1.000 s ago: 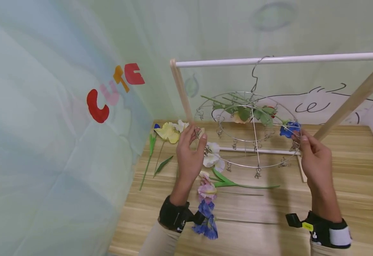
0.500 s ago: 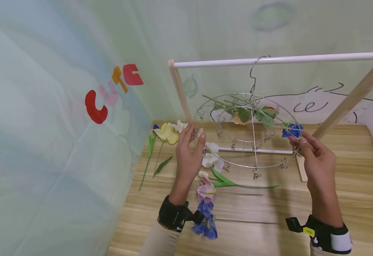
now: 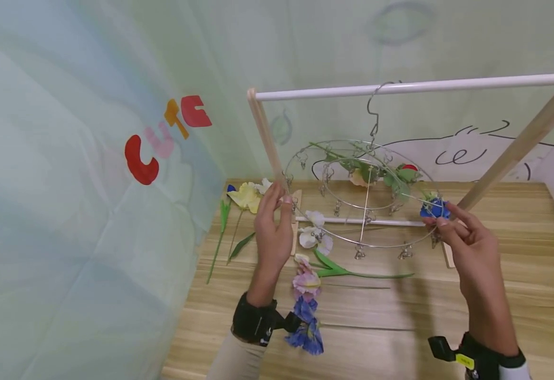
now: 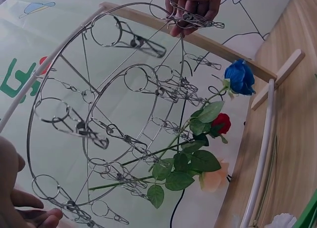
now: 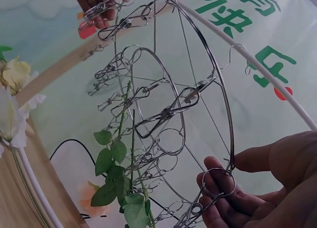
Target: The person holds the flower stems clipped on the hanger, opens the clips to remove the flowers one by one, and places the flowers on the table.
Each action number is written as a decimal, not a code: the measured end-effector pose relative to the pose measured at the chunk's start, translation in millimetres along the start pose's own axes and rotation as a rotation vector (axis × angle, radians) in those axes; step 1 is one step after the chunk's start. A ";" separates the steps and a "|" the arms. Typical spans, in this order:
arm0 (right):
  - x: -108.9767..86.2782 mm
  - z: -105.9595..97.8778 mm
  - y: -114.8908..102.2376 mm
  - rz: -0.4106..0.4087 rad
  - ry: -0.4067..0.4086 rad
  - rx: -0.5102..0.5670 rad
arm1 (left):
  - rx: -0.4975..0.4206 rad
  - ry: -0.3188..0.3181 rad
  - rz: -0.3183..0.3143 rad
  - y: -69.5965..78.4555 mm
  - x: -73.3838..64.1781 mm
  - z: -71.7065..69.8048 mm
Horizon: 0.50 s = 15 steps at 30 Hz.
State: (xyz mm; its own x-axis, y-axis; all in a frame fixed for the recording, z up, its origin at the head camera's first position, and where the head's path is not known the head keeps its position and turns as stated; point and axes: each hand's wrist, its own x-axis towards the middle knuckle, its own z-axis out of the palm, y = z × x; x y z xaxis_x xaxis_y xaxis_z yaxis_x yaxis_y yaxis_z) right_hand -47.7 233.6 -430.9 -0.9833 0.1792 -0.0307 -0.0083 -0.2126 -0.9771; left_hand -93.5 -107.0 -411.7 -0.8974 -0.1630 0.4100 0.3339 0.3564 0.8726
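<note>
A round wire clip hanger hangs by its hook from a white rail. At its right edge my right hand pinches the outer ring between thumb and fingers, close to a blue rose. My left hand is at the ring's left edge, fingers fairly straight and fingertips right at the wire. In the left wrist view the blue rose, a red rose and a peach rose show at the hanger's far side, their green stems crossing behind the wire rings. Several metal clips dangle from both rings.
The rack's white rail rests on wooden legs. On the wooden table lie a yellow flower, a white flower, a pink flower and a purple-blue flower. A patterned cloth stands at left.
The hanger has turned: its front clips have shifted left and the rear stems right. My right hand has come slightly down and nearer; my left hand has moved a little left.
</note>
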 end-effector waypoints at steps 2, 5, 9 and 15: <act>-3.4 0.5 -0.5 0.012 -0.012 -0.055 | 0.000 0.003 -0.001 0.4 -0.7 -0.7; -8.0 2.1 -1.0 0.024 -0.033 -0.156 | -0.003 0.006 0.004 0.8 -1.7 -1.0; -14.6 6.3 -1.1 0.018 -0.086 -0.324 | 0.016 0.038 0.018 2.8 -3.9 -1.1; -25.5 20.7 0.0 -0.035 -0.190 -0.463 | 0.045 0.088 0.073 9.7 -7.4 -2.1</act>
State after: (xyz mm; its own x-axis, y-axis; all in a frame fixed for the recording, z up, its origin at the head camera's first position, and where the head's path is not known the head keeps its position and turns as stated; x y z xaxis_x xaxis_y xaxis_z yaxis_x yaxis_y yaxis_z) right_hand -26.4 209.1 -425.8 -1.0000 -0.0091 0.0005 -0.0027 0.2469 -0.9690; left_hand -83.0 -104.3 -405.8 -0.8416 -0.2143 0.4958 0.3827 0.4112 0.8273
